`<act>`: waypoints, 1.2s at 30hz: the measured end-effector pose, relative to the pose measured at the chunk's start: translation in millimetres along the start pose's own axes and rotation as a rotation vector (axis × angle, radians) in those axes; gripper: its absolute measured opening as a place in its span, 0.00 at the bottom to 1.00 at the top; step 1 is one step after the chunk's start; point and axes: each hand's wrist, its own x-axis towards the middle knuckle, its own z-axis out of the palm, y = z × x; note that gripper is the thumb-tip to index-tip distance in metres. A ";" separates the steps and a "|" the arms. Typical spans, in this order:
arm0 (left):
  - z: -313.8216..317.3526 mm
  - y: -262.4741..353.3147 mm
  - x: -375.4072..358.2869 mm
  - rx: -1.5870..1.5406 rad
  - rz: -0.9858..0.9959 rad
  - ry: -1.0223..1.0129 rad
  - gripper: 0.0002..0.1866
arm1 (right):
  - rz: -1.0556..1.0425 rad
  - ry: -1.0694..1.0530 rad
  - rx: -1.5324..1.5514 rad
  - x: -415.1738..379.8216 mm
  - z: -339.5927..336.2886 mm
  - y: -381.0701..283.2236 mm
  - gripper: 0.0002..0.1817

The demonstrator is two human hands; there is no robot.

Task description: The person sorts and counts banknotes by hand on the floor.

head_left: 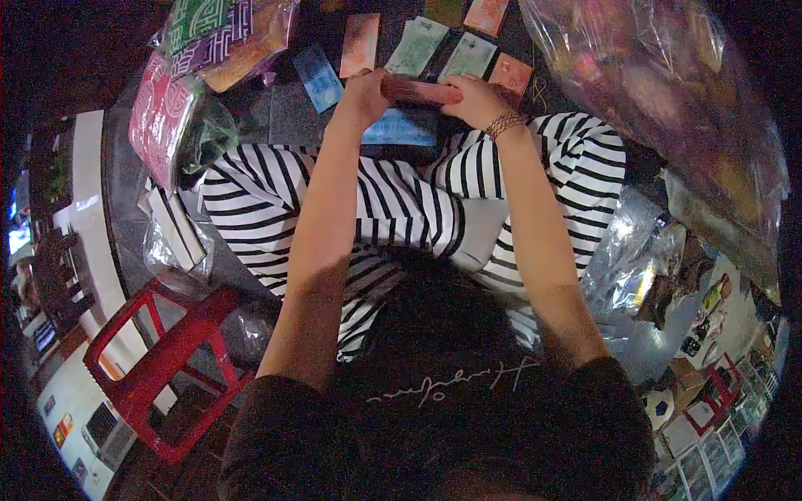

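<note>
As the camera looks straight down, the biggest thing in view is the striped cloth (393, 209) over the person's lap, filling the middle. At about 1 to 3 o'clock sits a large clear plastic bag (668, 92) with coloured goods inside, and at 11 o'clock lie patterned packs (180, 75) in pink, green and purple. A red stool (159, 367) stands at 8 o'clock. Along 12 o'clock, on the dark floor, small flat packets (415, 46) are laid in a row, pink, green and blue ones.

The smallest thing is the roll (418, 90), a reddish bundle held at 12 o'clock, just above the knees and over a blue packet (401, 129). Its long axis runs from 9 to 3 o'clock, almost level, with the right end a little lower. The left hand (363, 96) is closed around the left end, and the right hand (476, 100), which wears a bracelet (504, 125), is closed around the right end; the middle part stays bare between them.

I judge that the roll is light and rather soft, like rolled paper or thin packets, so it can bend or come loose if pressed hard. It seems best to hold it at both ends with gentle fingers, or around the middle when one hand is used. Its surface looks smooth, perhaps a little slippery.
</note>
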 end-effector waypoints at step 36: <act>11.6 52.3 -4.8 0.147 0.276 0.060 0.15 | 0.110 -0.237 -0.187 -10.2 -18.7 0.4 0.21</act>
